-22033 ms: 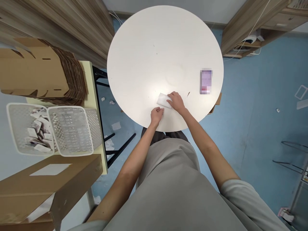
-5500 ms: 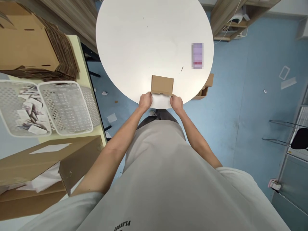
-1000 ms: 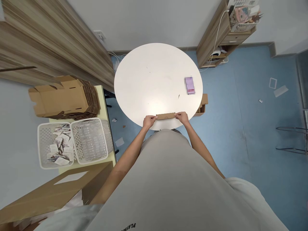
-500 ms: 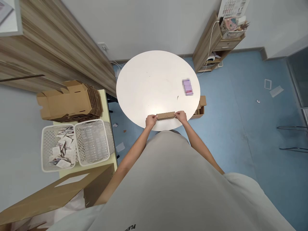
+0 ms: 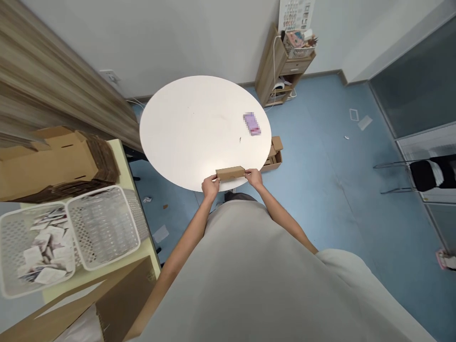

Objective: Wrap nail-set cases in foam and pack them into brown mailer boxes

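Note:
A small, long brown cardboard box (image 5: pixel 231 173) is held between my two hands at the near edge of the round white table (image 5: pixel 185 128). My left hand (image 5: pixel 211 185) grips its left end with the fingers closed. At the other end, my right hand (image 5: pixel 253 177) pinches the right side. Whether the box rests on the tabletop or is lifted slightly, I cannot tell. A blurred purple item (image 5: pixel 252 123) lies farther back on the table's right side.
On the left, a pale yellow table (image 5: pixel 119 166) bears stacked flat cardboard (image 5: pixel 53 164) and two white baskets (image 5: pixel 103 228). An open carton (image 5: pixel 124 294) stands nearest me. Beside the round table's right edge sits a box of brown cartons (image 5: pixel 273 156). A black chair (image 5: pixel 423 175) stands far right.
My view has turned to the right, so the table and hands appear farther left. The box stays between both hands, and its right end now looks more angled.

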Demonstrator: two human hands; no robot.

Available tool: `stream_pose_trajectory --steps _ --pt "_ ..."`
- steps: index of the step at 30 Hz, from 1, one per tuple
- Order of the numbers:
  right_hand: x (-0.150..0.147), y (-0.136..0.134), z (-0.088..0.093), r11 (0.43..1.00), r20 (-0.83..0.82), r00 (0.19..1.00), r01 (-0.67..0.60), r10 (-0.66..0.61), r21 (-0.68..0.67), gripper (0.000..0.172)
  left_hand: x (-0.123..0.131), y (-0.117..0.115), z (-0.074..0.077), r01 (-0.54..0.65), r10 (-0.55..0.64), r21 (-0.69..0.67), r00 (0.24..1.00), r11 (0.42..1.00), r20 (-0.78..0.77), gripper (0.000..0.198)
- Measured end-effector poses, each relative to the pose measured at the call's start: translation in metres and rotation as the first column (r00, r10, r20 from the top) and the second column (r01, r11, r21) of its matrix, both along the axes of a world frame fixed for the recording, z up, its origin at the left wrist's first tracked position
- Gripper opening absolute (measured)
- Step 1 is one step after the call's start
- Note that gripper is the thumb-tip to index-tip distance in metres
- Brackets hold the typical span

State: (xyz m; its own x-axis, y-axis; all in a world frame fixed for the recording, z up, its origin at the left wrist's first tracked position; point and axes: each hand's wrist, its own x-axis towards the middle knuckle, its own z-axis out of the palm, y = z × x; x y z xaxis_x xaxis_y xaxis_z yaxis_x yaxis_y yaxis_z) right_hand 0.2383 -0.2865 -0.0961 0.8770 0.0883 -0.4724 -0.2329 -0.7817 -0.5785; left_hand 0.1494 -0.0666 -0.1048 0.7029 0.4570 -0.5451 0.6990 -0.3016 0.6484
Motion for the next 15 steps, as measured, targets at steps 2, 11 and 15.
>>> stream_pose_trajectory --steps 2,11,15 --pt "-0.009 -0.013 0.001 1.000 0.002 1.000 0.011 -0.011 0.017 0.021 -0.004 -0.011 0.001 0.000 0.000 -0.005 1.000 1.000 0.013 0.039" --pt "-0.028 -0.035 -0.001 1.000 -0.031 0.999 -0.008 0.009 0.024 0.024 -0.031 -0.033 -0.013 -0.071 0.072 -0.112 0.997 0.991 0.010 0.038" --pt "-0.010 -0.029 -0.001 0.992 -0.044 0.991 -0.126 0.125 -0.005 0.023 -0.031 -0.031 -0.019 -0.117 0.120 -0.143 0.993 0.983 0.012 0.040"
